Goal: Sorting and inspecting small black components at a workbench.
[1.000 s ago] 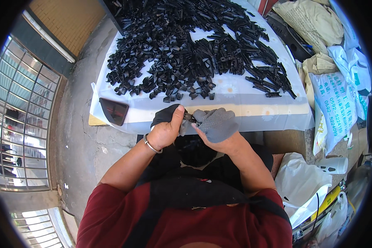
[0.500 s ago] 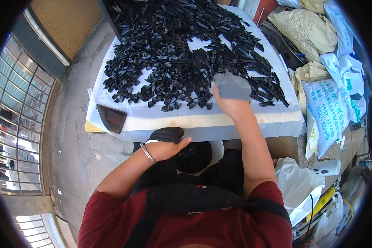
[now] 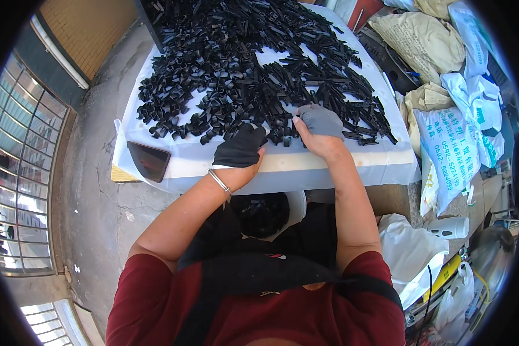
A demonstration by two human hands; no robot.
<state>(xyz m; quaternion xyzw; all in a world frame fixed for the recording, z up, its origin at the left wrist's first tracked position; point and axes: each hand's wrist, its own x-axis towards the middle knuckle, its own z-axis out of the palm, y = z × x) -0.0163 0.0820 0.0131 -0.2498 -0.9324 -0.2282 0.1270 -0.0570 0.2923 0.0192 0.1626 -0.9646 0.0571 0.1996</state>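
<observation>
A wide heap of small black plastic parts (image 3: 213,75) covers most of the table, which has a white sheet (image 3: 213,155) over it. My left hand (image 3: 240,149), in a black glove with a bare thumb, is at the heap's near edge. Its fingers are curled in, and what they hold is hidden. To its right, my right hand (image 3: 320,126) in a grey glove reaches over the heap's front, palm down. The fingers bend under it beside the thumb; anything in them cannot be made out. Below the table edge, between my legs, stands a white bucket (image 3: 297,207) containing black parts (image 3: 260,214).
A dark, flat phone-like object (image 3: 149,161) lies at the table's near left corner. Stuffed sacks (image 3: 450,150) crowd the right side, with a white plastic bag (image 3: 412,254) and a white cup-shaped container (image 3: 448,227) lower down. A barred window (image 3: 29,173) is at the left.
My left hand has moved from above the bucket up and forward to the heap's near edge, uncovering more of the bucket. My right hand stays at the heap, with slight movement.
</observation>
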